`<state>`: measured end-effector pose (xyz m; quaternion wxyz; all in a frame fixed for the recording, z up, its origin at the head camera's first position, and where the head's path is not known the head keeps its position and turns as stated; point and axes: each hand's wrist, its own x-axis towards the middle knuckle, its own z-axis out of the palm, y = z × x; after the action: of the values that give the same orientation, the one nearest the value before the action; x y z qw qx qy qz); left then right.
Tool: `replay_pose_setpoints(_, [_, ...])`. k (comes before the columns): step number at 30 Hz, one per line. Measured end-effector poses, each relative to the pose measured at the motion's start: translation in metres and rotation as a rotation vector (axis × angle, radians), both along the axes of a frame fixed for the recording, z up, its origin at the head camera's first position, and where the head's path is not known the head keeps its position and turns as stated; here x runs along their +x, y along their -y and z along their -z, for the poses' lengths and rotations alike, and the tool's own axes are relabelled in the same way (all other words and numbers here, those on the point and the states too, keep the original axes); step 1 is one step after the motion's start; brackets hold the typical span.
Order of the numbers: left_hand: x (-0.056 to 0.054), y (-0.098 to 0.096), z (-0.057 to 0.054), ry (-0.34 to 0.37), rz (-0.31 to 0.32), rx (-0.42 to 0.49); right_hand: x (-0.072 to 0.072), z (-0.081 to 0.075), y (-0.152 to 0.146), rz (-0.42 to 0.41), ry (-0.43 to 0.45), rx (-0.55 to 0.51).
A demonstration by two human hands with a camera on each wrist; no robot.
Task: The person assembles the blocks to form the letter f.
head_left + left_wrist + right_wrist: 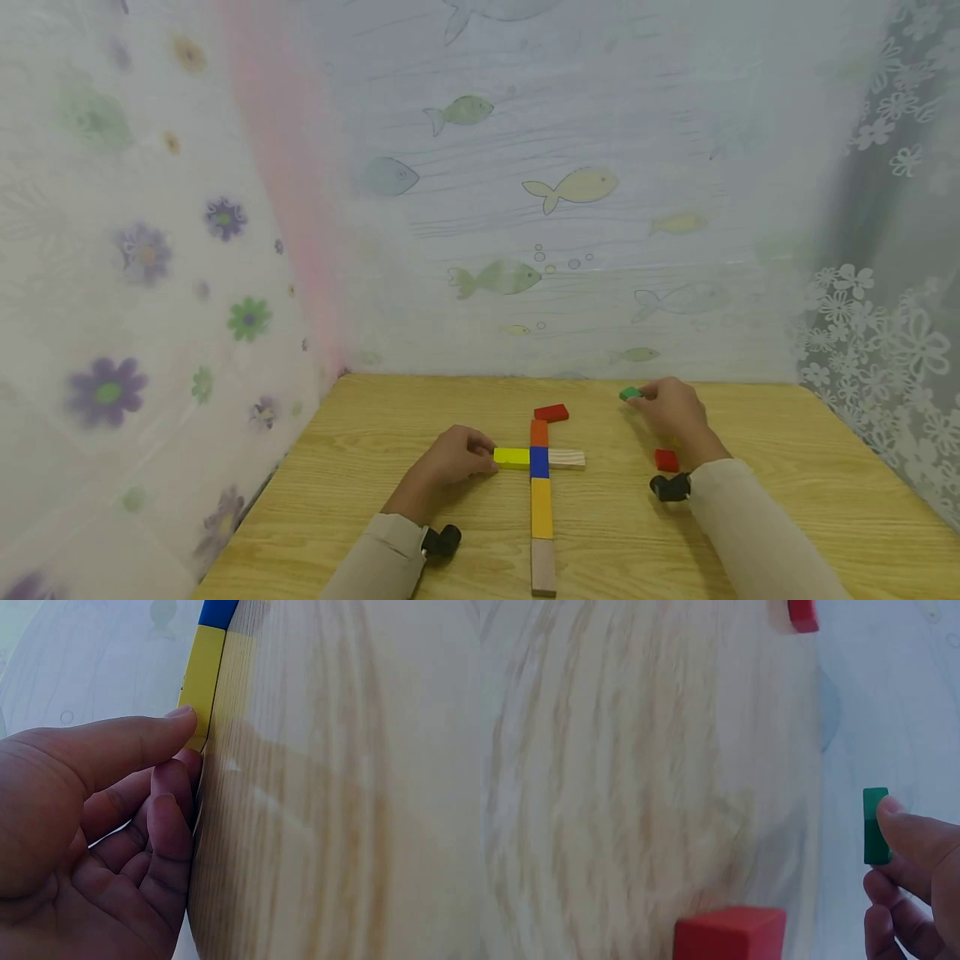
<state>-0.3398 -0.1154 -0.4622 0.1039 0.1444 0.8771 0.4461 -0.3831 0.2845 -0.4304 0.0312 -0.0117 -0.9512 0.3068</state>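
A cross of wooden blocks lies flat on the table. Its middle is a blue block (pixel 539 463), with an orange-red block (pixel 539 432) beyond it, a plain wood block (pixel 567 459) to its right, and an orange-yellow block (pixel 542 508) and a brownish block (pixel 543 567) nearer. My left hand (pixel 455 456) pinches the outer end of the yellow block (pixel 201 675), which touches the blue one. At the back right my right hand (pixel 672 412) holds a small green block (pixel 876 826) between thumb and fingers, above the tabletop.
A red block (pixel 551 413) lies slantwise by the cross's far end. Another red block (pixel 666 460) sits below my right hand. A fish-patterned sheet (pixel 570 183) hangs behind the table (pixel 360 417), and a flowered one (pixel 150 317) on the left.
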Motion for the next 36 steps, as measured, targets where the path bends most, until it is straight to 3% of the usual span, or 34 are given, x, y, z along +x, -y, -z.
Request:
replay_pose_setpoints(11, [0.003, -0.001, -0.002, 0.003, -0.001, -0.001, 0.004, 0.002, 0.015, 0.012, -0.048, -0.147])
replay_pose_setpoints(21, [0.002, 0.0, 0.0, -0.001, 0.016, 0.002, 0.001, 0.012, 0.032, 0.035, -0.088, -0.18])
replay_pose_setpoints(29, [0.002, 0.001, -0.001, 0.003, 0.009, 0.009, -0.001, 0.021, 0.044, 0.062, -0.051, -0.304])
replay_pose_setpoints(36, [-0.001, -0.001, 0.002, 0.001, 0.011, 0.01, -0.002, 0.03, 0.053, 0.072, -0.055, -0.306])
